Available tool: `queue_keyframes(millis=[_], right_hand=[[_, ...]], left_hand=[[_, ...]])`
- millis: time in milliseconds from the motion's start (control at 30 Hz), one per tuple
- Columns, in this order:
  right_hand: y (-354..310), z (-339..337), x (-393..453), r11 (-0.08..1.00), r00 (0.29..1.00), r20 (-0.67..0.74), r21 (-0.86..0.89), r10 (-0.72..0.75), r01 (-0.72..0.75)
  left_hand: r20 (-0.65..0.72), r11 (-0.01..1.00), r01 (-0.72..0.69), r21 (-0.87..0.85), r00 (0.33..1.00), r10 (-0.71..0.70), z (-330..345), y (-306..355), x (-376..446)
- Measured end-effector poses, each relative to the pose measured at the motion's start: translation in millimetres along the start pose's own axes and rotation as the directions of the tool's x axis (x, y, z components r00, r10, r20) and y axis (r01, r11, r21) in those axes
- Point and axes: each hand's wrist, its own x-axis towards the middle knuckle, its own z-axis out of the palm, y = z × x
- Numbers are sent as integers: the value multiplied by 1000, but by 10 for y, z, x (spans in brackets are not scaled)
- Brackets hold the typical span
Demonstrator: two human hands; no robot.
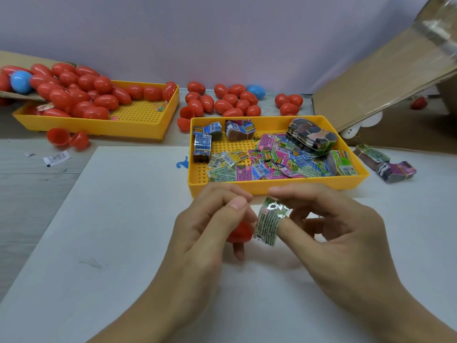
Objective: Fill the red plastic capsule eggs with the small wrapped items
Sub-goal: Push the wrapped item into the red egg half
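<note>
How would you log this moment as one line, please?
left hand: holds red egg half | right hand: pinches green packet | packet: not inserted

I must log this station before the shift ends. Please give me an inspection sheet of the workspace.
Surface: white board on a grey table.
Job's things: green wrapped packet pinched by right hand; red capsule half held in left hand; packets in near yellow tray; red eggs piled in far yellow tray and loose behind.
Clutter: two blue eggs, opened red egg, paper scrap, banded bundles.
Grippers: both hands busy.
Cables: nothing seen.
Surroundings: cardboard box, pale wall.
</note>
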Motion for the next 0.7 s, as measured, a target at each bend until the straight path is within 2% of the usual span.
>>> queue_keyframes(millis=[200, 300, 467, 567, 700], right_hand=[[-49, -46, -13, 992, 995, 43, -77, -93, 96], [-60, -63, -4, 978, 985, 75, -134, -152, 161], [-25, -93, 6, 960, 982, 72, -207, -176, 188], [-11, -94, 10, 962, 987, 50, -222, -154, 162], [14, -73, 11, 987, 999, 30, -155, -29, 34]], left_hand=[[2, 995, -8, 96, 1000, 8, 26, 29, 3], [-10, 968, -73, 238, 997, 78, 36, 30, -1], [-31, 941, -127, 313, 989, 144, 28, 14, -3], [-35, 940, -149, 308, 985, 168, 28, 4, -2], [-47, 958, -126, 256, 989, 142, 17, -2, -2]])
